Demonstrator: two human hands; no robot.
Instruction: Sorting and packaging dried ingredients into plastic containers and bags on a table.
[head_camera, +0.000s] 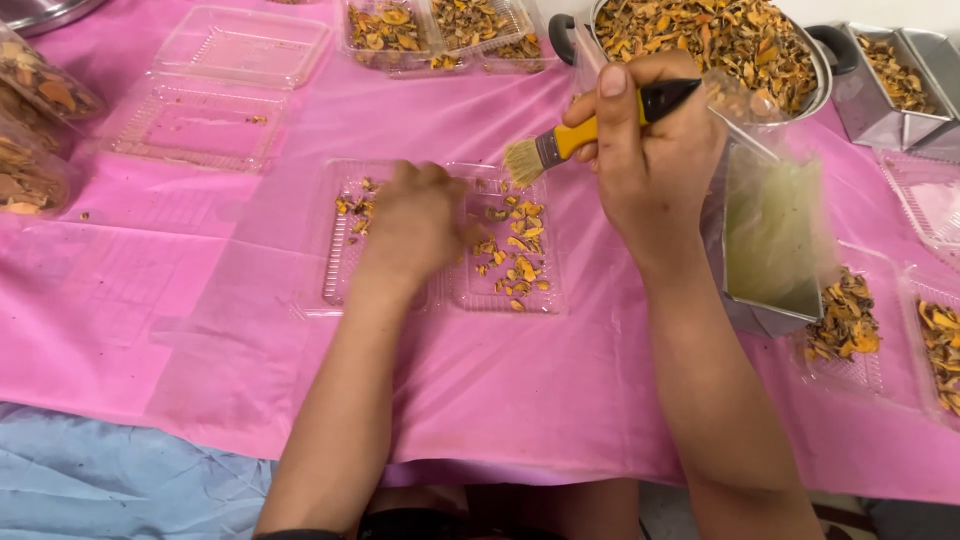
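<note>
**Brush held over the open tray, bristles pointing at the left hand**

Head view: The right hand (648, 150) is clenched around a brush (590, 128) with a yellow and black handle. The brush's long axis runs from about 2 o'clock at the handle end down to 8 o'clock at the pale bristles, which hang just above the top edge of an open clear plastic tray (450, 290). The same hand also seems to pinch a clear plastic bag (775, 225) that hangs down at 4 o'clock from the fist, over a metal scoop (770, 300).

The left hand (415, 215) lies knuckles up on the middle of the tray, where its two halves meet, fingers curled down; whether it grips anything I cannot tell. From the bristles, this hand sits at about 8 o'clock, near but apart. Dried orange slices (515, 255) lie scattered in the right half of the tray, at 6 o'clock from the bristles and just beside the left hand at its 3 o'clock. The left hand is the nearer one to them.

A metal pot (820, 85) heaped with the same slices stands at 1 o'clock from the right hand on the pink cloth (500, 390).
</note>
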